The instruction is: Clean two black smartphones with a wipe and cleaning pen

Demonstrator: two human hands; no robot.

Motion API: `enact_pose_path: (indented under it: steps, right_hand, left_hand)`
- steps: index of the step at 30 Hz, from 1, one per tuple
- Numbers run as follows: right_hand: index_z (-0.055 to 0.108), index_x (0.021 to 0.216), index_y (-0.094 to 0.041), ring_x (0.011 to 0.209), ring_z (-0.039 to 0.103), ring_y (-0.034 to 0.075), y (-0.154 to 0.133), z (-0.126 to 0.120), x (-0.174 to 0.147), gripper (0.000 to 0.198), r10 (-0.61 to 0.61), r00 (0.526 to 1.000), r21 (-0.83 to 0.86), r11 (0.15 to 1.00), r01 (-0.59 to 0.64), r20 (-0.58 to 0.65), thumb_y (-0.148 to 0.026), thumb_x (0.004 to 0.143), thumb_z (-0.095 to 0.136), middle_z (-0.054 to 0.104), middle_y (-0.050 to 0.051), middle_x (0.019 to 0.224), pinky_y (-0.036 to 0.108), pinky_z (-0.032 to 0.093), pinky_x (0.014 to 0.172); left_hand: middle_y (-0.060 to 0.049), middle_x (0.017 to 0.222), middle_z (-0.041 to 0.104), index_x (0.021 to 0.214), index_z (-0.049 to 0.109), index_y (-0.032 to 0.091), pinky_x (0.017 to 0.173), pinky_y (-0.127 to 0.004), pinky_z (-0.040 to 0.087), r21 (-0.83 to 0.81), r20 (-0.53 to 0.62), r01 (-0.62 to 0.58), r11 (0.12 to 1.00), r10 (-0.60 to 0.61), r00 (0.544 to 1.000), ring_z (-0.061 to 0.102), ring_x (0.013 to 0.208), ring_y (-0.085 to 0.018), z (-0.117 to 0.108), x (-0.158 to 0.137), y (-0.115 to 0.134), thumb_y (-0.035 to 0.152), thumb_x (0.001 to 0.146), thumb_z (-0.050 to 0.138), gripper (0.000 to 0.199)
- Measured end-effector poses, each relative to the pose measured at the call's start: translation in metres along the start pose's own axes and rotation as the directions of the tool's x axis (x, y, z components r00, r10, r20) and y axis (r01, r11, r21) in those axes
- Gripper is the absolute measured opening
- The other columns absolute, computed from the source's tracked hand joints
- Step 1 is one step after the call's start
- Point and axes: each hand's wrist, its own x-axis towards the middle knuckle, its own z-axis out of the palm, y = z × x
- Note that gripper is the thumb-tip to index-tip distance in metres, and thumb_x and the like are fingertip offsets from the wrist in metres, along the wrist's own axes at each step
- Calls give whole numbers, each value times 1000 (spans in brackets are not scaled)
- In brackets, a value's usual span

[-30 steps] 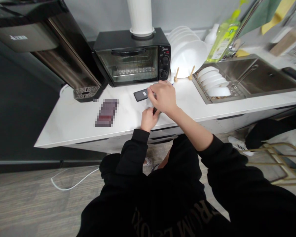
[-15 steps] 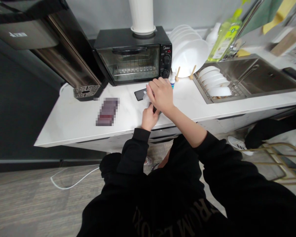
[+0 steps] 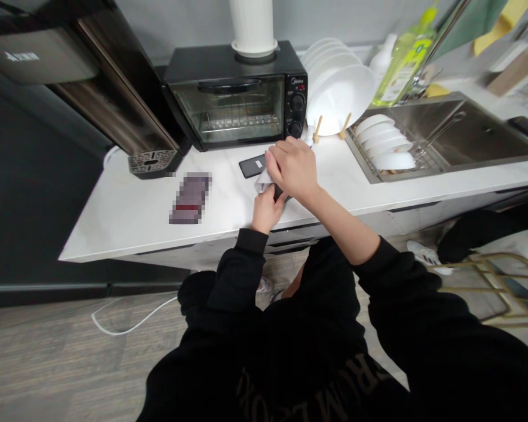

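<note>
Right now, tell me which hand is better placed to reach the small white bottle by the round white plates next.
Probably right: the right hand appears just in front of the small white bottle, while the left hand, gripping a dark object, sits nearer the white marbled counter's front edge.

On the black box-shaped metal toaster oven (image 3: 229, 94), the brand "Midea" is readable. The black cloth sweatshirt (image 3: 273, 357) shows letters, including "OM". The tall black machine's (image 3: 110, 88) white lettering is too blurred.

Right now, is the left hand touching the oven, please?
Apart. The head view shows a stretch of white counter between the left hand and the oven.
</note>
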Motion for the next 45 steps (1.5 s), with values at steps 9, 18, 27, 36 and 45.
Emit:
enact_pose_path:
  steps: [9,18,27,36,45]
  right_hand:
    - [73,106,-21,112,62,31,20,15,-25,72,-32,990,70,997,42,-137,-56,109,9,70,14,105,54,44,103]
    - [73,87,-15,93,67,30,-12,-16,7,68,148,989,-66,987,-146,20,-51,111,21,69,13,82,50,46,93]
    - [73,106,-18,105,64,28,18,6,-34,75,-105,982,-73,993,94,-157,-53,110,6,72,12,102,52,44,104]
    - [74,97,-16,98,66,23,-11,-4,9,60,-52,999,-128,990,53,11,-37,113,20,72,8,92,53,33,119]
    - [73,109,-16,108,66,30,9,-8,-12,62,-21,999,-29,999,20,-36,-48,112,20,73,14,105,48,47,97]
  left_hand:
    - [-12,84,78,79,67,21,88,-41,58,87,2,-25,996,25,1000,77,93,-32,1,-3,-1,35,99,67,25]
    - [-11,79,76,83,66,21,80,-41,58,66,-3,-13,998,13,1000,77,84,-32,-1,-1,-1,39,101,64,25]
    - [-9,77,76,88,69,20,77,-35,56,72,6,-64,995,63,998,77,82,-29,0,-3,-2,31,97,67,15]
    - [-9,77,76,92,70,20,77,-40,58,19,-41,-1,1000,2,999,76,81,-32,0,2,-7,33,95,70,13]
    - [-7,75,74,84,64,22,74,-38,58,-13,-64,-24,1000,23,998,74,76,-28,1,0,-5,37,96,70,21]
